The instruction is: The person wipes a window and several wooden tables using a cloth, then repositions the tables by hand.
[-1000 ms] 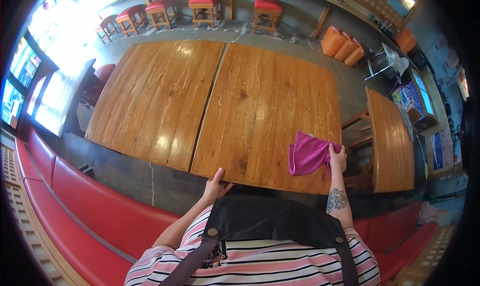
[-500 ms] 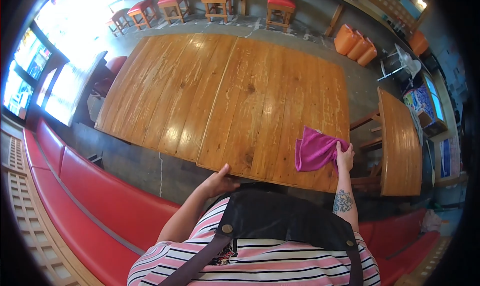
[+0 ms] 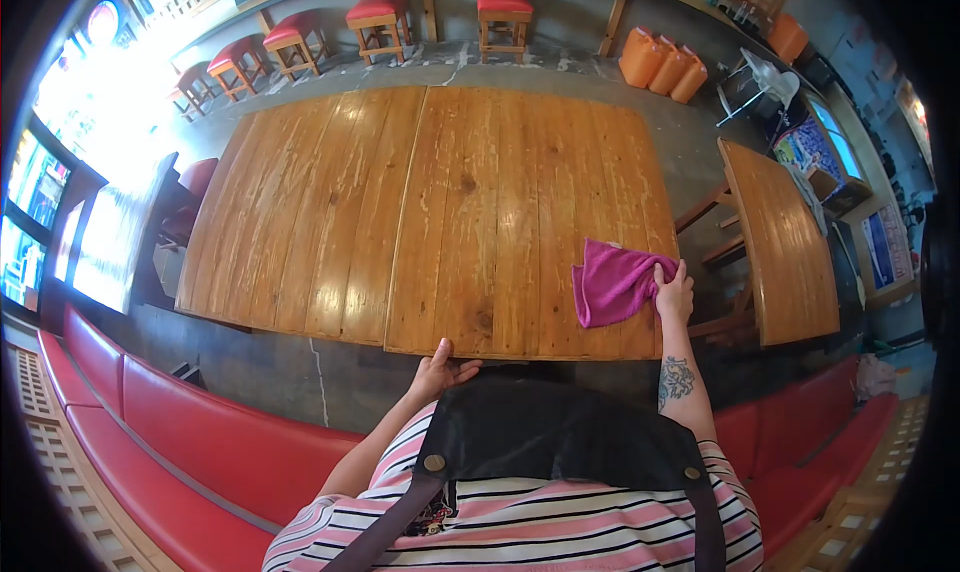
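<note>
My right hand (image 3: 674, 292) is closed on a bunched corner of a magenta cloth (image 3: 612, 284). The rest of the cloth lies spread on the wooden tabletop (image 3: 520, 192), near its right edge. At the near edge, close to the seam between two tabletops, my left hand (image 3: 440, 372) has its thumb up on the rim and its fingers lower, partly hidden at the edge. Worn scratches and glossy patches mark the planks.
Red-topped stools (image 3: 505, 12) stand along the far counter. Orange jugs (image 3: 660, 64) sit on the floor at the back right. Another wooden table (image 3: 780, 242) stands to the right, a white high chair (image 3: 757, 84) behind it. Red bench seating (image 3: 220, 422) runs along my side.
The view has shifted, so the table and stools appear farther left. My right hand and the cloth keep nearly the same place near the table's right edge. My left hand stays at the near edge.
</note>
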Motion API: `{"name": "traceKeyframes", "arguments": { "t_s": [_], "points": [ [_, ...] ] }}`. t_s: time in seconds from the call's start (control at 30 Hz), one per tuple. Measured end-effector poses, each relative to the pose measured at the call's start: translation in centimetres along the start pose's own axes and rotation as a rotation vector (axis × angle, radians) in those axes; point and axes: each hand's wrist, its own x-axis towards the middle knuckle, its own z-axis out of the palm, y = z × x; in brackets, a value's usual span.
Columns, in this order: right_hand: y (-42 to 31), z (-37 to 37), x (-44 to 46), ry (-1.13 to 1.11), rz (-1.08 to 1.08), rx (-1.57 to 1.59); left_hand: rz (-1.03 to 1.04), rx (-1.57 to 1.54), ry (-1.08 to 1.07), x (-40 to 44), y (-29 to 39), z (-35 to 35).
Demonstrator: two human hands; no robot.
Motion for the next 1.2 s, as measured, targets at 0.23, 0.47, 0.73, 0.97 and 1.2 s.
{"name": "traceKeyframes", "arguments": {
  "t_s": [0.23,0.47,0.73,0.97,1.2],
  "points": [
    [-0.1,0.0,-0.2,0.010,0.008,0.001,0.023,0.026,0.010,-0.3,0.0,0.3],
    [0.8,1.2,0.3,0.106,-0.047,-0.012,-0.264,0.892,-0.133,-1.2,3.7,-0.4],
    [0.7,1.0,0.2,0.099,-0.034,0.001,0.423,1.092,-0.114,-0.8,4.5,8.8],
    [1.0,1.9,-0.6,0.412,-0.347,0.105,0.394,1.270,-0.240,2.9,3.1,12.3],
    [-8.5,-7.5,-7.8,-0.315,-0.869,0.774,1.190,1.387,-0.420,4.8,3.7,21.8]
  ]
}}
